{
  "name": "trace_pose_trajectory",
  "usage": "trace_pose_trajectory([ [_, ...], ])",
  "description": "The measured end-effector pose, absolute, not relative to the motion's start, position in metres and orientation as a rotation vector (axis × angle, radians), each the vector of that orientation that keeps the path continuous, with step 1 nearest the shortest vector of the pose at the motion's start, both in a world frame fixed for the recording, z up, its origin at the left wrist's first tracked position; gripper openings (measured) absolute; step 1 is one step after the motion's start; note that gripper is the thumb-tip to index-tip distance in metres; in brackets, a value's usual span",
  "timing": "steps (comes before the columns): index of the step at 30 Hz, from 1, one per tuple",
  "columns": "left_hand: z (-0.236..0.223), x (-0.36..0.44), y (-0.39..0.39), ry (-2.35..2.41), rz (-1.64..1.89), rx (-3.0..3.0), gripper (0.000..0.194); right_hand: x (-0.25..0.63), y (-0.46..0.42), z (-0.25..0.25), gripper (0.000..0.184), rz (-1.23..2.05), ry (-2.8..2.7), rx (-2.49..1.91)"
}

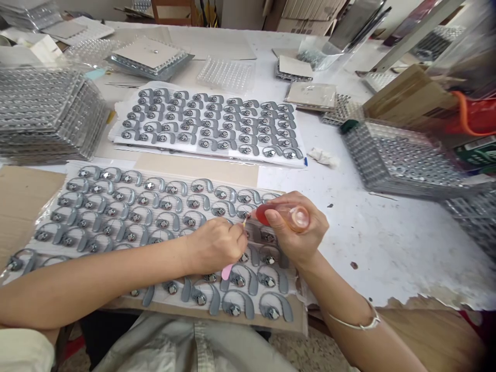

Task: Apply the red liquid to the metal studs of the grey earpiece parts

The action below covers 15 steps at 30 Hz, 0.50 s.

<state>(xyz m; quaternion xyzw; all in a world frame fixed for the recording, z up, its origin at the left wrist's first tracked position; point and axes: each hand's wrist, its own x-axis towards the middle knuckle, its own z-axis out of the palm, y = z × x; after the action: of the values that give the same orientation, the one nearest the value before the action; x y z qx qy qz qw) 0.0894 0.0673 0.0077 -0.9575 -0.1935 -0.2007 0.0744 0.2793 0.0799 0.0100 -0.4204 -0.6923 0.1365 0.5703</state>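
Note:
My right hand is wrapped around a small squeeze bottle of reddish-amber liquid, tipped so its nozzle points left. Closed in a pinch, my left hand grips a thin tool with a pink end; its fine tip meets the bottle's nozzle area, and I cannot make out its exact kind. Both hands are over a white ribbed sheet bearing rows of grey hook-shaped pieces, each with a round shiny metal part. Several pieces are hidden under my left forearm.
Behind lies a second sheet of the same grey pieces. Stacked clear plastic trays rise at the left, with more trays at the right. A cardboard box and a red container stand at the far right.

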Motion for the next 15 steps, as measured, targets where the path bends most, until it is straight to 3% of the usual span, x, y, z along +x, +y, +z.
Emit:
trace_pose_trajectory([
  [15, 0.0075, 0.0890, 0.0665, -0.571, -0.579, -2.882, 0.020, 0.2791, 0.0808, 0.0111, 0.014, 0.313, -1.619, -0.962],
])
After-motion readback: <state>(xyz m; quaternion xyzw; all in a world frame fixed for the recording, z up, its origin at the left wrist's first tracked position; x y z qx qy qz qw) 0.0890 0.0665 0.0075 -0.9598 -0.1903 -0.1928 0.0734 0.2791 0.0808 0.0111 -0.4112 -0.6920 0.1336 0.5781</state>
